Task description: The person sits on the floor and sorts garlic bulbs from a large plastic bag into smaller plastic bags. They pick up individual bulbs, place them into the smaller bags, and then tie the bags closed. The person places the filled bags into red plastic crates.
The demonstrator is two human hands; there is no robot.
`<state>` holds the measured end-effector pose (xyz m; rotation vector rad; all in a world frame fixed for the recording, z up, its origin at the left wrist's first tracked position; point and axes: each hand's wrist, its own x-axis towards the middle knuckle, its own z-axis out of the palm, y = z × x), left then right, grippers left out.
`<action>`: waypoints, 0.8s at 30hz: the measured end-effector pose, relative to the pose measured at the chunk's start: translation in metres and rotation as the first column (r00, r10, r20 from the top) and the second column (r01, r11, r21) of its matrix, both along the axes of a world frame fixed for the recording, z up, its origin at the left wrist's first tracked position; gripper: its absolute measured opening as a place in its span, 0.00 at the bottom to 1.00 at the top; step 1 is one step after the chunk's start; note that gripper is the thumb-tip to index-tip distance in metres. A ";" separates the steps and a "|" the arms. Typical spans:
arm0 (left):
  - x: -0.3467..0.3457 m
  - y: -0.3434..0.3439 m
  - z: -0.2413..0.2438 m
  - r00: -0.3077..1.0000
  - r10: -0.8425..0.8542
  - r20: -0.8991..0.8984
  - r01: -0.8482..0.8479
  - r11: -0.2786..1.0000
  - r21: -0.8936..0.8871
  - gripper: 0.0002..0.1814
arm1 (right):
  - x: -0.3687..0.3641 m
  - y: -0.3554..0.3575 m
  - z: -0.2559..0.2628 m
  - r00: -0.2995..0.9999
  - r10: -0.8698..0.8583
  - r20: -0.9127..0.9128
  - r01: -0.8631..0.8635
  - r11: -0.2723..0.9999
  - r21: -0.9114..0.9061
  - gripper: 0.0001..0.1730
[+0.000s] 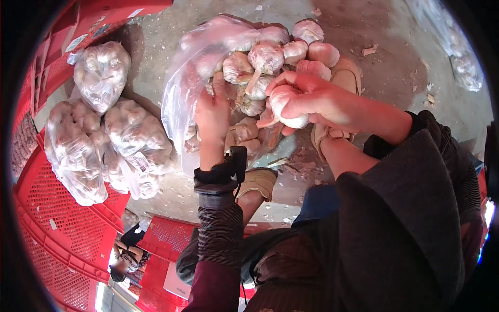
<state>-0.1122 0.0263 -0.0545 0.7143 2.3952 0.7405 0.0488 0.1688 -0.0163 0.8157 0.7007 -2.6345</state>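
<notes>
My right hand (312,97) is closed around a garlic bulb (287,107), held over the right edge of a pile of loose garlic bulbs (266,57). The pile lies in and beside the mouth of a large clear plastic bag (183,78) on the floor. My left hand (213,111) reaches into the bag opening from below, over the bulbs at its left; it is somewhat blurred, and whether its fingers touch a bulb cannot be told. Part of that palm's underside is hidden.
Several filled clear bags of garlic (103,74) stand on the floor at the left, next to red plastic crates (66,210). More bags (466,70) lie at the far right. Dry skins litter the concrete floor (390,66). Another person (128,257) is at the lower left.
</notes>
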 end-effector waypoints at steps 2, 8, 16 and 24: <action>-0.003 -0.006 -0.001 0.984 -0.079 -0.161 0.074 0.997 -0.033 0.35 | -0.003 0.001 0.004 0.999 0.031 0.026 -0.031 0.999 0.010 0.21; 0.032 -0.021 0.045 1.000 0.021 -0.004 -0.021 0.999 0.027 0.29 | 0.007 0.011 -0.003 0.985 0.164 0.052 -0.169 0.979 0.116 0.22; 0.102 -0.027 0.066 0.932 -0.024 0.362 -0.095 0.947 0.307 0.39 | -0.006 -0.001 0.015 0.869 0.436 -0.233 -0.370 0.886 0.278 0.33; 0.077 -0.019 0.032 0.988 -0.121 0.098 0.103 0.980 0.171 0.31 | -0.004 0.012 -0.002 0.992 -0.113 0.051 0.034 0.638 0.769 0.19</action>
